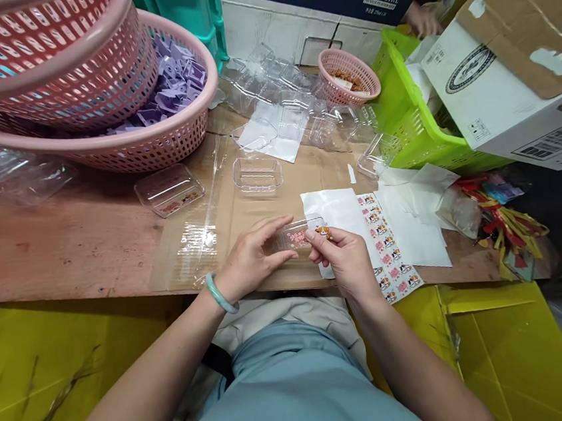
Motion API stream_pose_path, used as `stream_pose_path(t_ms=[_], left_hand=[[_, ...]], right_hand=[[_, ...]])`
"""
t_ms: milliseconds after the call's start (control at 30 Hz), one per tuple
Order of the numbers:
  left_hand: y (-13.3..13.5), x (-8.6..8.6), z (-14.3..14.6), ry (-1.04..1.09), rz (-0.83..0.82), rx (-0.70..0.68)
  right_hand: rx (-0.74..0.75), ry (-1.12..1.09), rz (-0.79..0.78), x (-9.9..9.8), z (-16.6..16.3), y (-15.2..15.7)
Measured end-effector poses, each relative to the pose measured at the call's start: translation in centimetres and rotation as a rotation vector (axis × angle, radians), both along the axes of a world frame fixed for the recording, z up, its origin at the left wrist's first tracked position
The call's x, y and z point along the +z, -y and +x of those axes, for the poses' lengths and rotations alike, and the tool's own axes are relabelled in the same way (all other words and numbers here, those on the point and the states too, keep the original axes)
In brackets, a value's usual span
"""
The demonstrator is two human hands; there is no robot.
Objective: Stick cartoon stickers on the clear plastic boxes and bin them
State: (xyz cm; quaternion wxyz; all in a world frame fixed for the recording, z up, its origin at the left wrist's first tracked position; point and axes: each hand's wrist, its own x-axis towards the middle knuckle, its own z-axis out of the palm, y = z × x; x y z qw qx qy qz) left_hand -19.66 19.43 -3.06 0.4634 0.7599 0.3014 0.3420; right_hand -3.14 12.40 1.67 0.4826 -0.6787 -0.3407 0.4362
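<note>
A small transparent plastic lid with pink lettering and a cartoon cat sticker is held above the cardboard, near the table's front edge. My left hand, with a pale green bangle on the wrist, grips its left end between thumb and fingers. On the right end, the thumb of my right hand presses beside the cat picture, its other fingers curled underneath. Close to my right hand lies a sheet of cat stickers partly over white paper. Beyond my hands sits a transparent plastic box; a stickered one lies further left.
Pink baskets holding purple parts stand at the left. Loose transparent boxes pile up behind, beside a small pink basket. A lime green basket and white carton are at right. Another person's hand shows behind.
</note>
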Motion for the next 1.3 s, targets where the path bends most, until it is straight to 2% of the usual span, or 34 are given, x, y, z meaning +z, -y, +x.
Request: stream_pose_path(t_ms=[867,967,1100,1200,1300], left_hand=[[-0.2,0.2,-0.2,0.012,-0.015,-0.019],[-0.1,0.4,0.0,0.032,-0.086,-0.028],[0.3,0.6,1.0,0.155,-0.353,0.016],[0.6,0.4,1.7,0.220,-0.439,0.091],[0.7,0.2,1.9,0.219,-0.413,0.107]], right_hand=[[0.040,0.099,-0.009,-0.1,-0.1,-0.2],[0.043,0.104,-0.011,-0.1,-0.1,-0.3],[0.042,0.153,-0.007,0.0,-0.5,-0.3],[0.076,0.309,0.012,0.2,-0.6,-0.1],[0.127,0.735,0.130,0.2,-0.4,0.1]])
